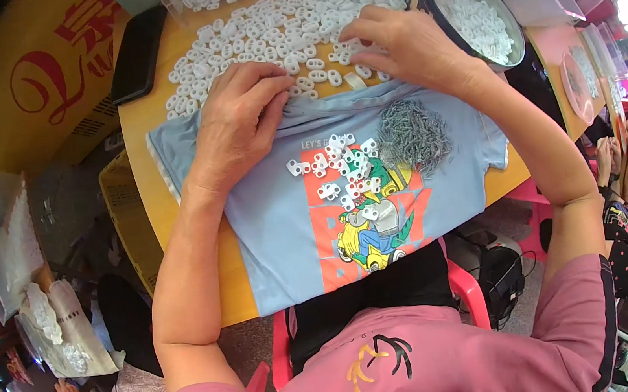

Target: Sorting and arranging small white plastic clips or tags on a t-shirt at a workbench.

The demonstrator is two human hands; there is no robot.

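Pink cloth of the wearer's T-shirt [462, 359] fills 6 o'clock, closest to my view. Beyond it, around the dial's centre, a blue shirt [269, 218] lies spread on the yellow bench [231, 290]. It carries a small cluster of white pieces [346, 166] and, just beside them towards 2 o'clock, a grey heap [417, 135], screws by the look of it.

I have the left hand [239, 112] at 11 o'clock, thumb and fingertips drawn narrow over the near edge of the loose white pieces [254, 43], which cover 12 o'clock. My right hand [409, 41] sits at 1 o'clock, fingers bent down among them. Whether either pinches a piece, I cannot tell.

I judge much is left: only that small cluster lies apart on the cloth, against the broad loose spread, with more in the bowl [511, 18] towards 2 o'clock.
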